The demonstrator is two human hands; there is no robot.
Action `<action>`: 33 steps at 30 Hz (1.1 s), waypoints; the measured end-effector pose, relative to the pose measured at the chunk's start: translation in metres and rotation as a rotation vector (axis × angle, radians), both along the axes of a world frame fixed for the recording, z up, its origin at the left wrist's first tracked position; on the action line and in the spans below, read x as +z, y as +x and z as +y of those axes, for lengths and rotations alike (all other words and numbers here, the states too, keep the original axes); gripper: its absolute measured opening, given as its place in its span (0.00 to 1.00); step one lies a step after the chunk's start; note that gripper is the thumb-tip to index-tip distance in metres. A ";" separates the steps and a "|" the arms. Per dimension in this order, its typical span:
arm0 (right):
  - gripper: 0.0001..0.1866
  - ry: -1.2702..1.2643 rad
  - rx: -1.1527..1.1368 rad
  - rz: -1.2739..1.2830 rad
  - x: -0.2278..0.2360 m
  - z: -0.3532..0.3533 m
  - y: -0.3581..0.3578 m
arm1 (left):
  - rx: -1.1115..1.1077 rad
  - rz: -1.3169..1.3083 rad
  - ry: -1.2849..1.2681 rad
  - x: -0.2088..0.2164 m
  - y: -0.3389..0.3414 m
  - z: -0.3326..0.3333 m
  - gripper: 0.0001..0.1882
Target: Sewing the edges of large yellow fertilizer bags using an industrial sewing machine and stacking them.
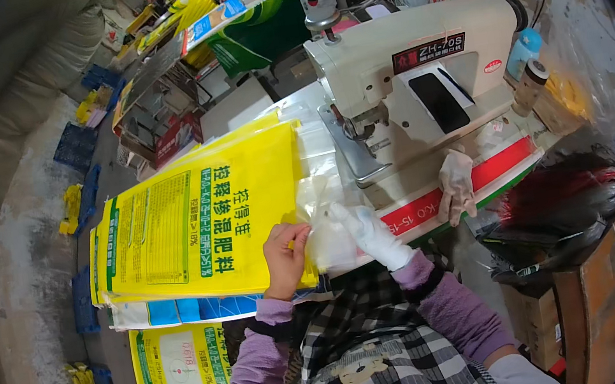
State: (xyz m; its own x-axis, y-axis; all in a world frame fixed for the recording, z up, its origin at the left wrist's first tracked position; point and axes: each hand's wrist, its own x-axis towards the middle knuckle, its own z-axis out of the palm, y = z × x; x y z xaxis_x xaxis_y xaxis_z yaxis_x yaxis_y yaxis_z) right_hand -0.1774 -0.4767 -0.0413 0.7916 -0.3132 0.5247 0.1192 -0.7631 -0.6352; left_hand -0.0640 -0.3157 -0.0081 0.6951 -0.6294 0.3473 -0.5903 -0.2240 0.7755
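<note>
A stack of yellow woven bags (170,219) with green and black print lies on the work table, clear plastic liners (318,155) sticking out of the right ends. My left hand (285,256), bare, is closed at the top bag's right edge, its fingertips pinching the liner. Just to the right, my right hand (370,235) wears a white glove and has its fingers closed on the same crumpled plastic. Both hands are just left of a white industrial sewing machine (412,44), whose needle area stands beyond the right hand.
An empty pale glove (456,185) lies on the table's red front edge. A black phone (440,103) rests on the machine bed, near a blue-capped bottle (524,51) and a jar (531,84). Another yellow bag (183,367) lies lower left; cardboard boxes (596,285) stand lower right.
</note>
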 end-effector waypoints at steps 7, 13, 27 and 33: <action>0.09 0.246 0.220 -0.026 -0.011 0.013 0.001 | -0.118 -0.079 0.109 -0.008 -0.012 0.014 0.08; 0.15 1.319 0.150 0.362 -0.008 0.041 0.027 | -0.126 0.440 0.144 -0.011 0.001 0.022 0.08; 0.11 -0.006 -0.484 0.304 0.020 0.010 0.007 | 0.178 0.860 -0.768 0.015 0.013 0.024 0.04; 0.10 0.452 0.018 0.090 0.045 0.062 0.017 | -0.104 0.771 -0.648 0.003 -0.004 0.025 0.08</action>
State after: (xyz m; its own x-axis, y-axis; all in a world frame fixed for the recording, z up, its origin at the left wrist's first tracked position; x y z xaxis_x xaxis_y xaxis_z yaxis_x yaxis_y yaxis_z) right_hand -0.1607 -0.4142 0.0038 0.8354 -0.4802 0.2673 0.0591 -0.4050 -0.9124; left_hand -0.0683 -0.2903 -0.0049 0.8266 -0.5491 0.1233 0.1298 0.3991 0.9077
